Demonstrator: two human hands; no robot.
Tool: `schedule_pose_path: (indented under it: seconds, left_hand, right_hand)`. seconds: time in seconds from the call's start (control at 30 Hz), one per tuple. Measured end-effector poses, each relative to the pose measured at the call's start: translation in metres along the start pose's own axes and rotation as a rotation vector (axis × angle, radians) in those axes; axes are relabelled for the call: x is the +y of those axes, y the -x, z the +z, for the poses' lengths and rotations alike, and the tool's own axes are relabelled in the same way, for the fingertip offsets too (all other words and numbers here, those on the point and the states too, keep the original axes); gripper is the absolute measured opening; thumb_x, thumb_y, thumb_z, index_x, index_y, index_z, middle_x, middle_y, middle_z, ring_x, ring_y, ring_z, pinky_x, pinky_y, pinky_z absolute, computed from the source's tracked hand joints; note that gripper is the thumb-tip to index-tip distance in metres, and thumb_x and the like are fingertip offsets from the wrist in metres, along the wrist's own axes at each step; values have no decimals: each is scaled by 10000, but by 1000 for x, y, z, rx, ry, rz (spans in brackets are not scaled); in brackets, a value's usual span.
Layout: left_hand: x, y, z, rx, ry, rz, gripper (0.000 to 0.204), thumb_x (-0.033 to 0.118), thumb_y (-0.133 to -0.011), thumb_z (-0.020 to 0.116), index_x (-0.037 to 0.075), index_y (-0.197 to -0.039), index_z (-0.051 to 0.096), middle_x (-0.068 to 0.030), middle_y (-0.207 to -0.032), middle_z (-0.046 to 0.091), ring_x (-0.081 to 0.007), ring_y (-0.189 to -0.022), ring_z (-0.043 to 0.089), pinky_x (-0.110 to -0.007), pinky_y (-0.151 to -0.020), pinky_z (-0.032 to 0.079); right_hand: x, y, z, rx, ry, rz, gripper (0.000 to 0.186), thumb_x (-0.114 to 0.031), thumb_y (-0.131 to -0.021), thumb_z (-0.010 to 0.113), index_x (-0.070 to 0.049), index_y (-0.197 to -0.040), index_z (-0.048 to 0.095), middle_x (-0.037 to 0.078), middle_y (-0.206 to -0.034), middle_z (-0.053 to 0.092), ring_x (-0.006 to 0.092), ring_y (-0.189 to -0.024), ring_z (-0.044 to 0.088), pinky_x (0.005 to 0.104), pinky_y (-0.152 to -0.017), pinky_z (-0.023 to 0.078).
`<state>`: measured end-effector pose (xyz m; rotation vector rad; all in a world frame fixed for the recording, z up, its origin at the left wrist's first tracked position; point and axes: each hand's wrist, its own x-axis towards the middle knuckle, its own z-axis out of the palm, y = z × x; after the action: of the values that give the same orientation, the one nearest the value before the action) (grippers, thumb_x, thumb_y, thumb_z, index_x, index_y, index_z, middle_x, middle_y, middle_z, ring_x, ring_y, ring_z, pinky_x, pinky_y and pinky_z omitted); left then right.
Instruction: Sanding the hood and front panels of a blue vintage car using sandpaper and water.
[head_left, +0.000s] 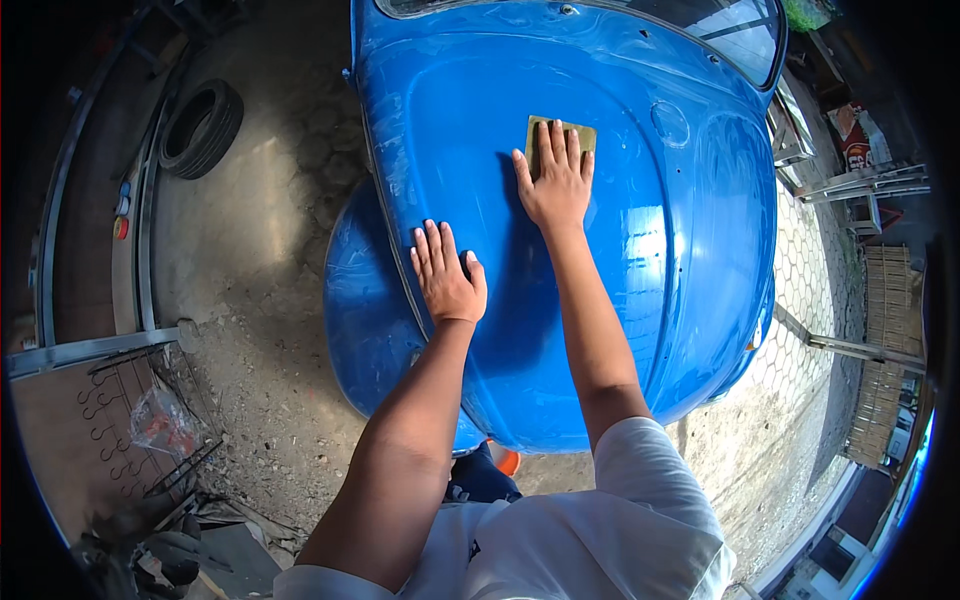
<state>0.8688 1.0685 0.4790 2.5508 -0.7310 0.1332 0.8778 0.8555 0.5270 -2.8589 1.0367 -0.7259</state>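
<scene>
Under the fingers of my right hand (560, 185) lies a flat tan rectangle that looks like a sheet of sandpaper (587, 134). The hand presses it to the blue car hood (480, 85), fingers stretched out and thumb off to the left. My left hand (447, 278) rests lower down near the hood's left edge, palm down, fingers straight, with nothing seen in it. Pale, hazy smears mark parts of the blue paint. Most of the sheet's lower part is hidden by my right hand.
A blue fender (365, 300) bulges out at the hood's left, and the windshield (735, 35) is at the far side. A loose tire (202, 130) lies on the ground at left. Part of an orange bucket (508, 462) shows near my legs. Metal frames (865, 185) stand at right.
</scene>
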Motion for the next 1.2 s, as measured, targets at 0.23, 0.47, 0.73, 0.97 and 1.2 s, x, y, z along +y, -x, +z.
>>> schedule_pose_path:
  seconds: [0.23,0.47,0.73,0.97,1.2]
  left_hand:
    - [-3,3,5,43,3,-4,645,317,-1022,443,12,-1584,360,-194,-1679,290,-357,-1580,201,-500,-1290,133]
    - [1,-4,9,103,-31,43,602,313,-1045,402,5,-1562,400,-205,-1675,292,-362,-1581,193,-503,-1288,113]
    - [40,-9,1,-43,141,774,506,264,-1010,596,162,-1501,530,-116,-1649,382,-317,-1556,287,-500,-1271,219]
    - [83,-59,19,35,121,379,600,372,-1026,546,92,-1549,456,-161,-1658,351,-349,-1567,234,-493,-1281,167]
    - [95,-56,21,12,34,331,636,415,-1017,512,110,-1570,439,-157,-1664,342,-331,-1564,255,-462,-1290,164]
  right_hand:
    - [24,12,14,16,2,14,532,-394,-1089,346,-224,-1587,424,27,-1648,401,277,-1537,327,531,-1259,203]
    - [26,216,-66,-159,27,174,542,-388,-1086,388,-198,-1593,418,65,-1650,391,303,-1542,311,551,-1254,183]
    - [64,287,-83,-199,-20,203,561,-376,-1076,435,-179,-1600,405,93,-1659,373,311,-1555,286,537,-1261,146]
    - [95,126,-63,-100,-106,-55,541,-401,-1072,434,-212,-1578,439,51,-1644,403,289,-1525,349,527,-1257,203]
    - [136,-54,-3,-41,-4,-105,557,-454,-1079,340,-252,-1594,408,6,-1673,356,237,-1559,280,502,-1279,171]
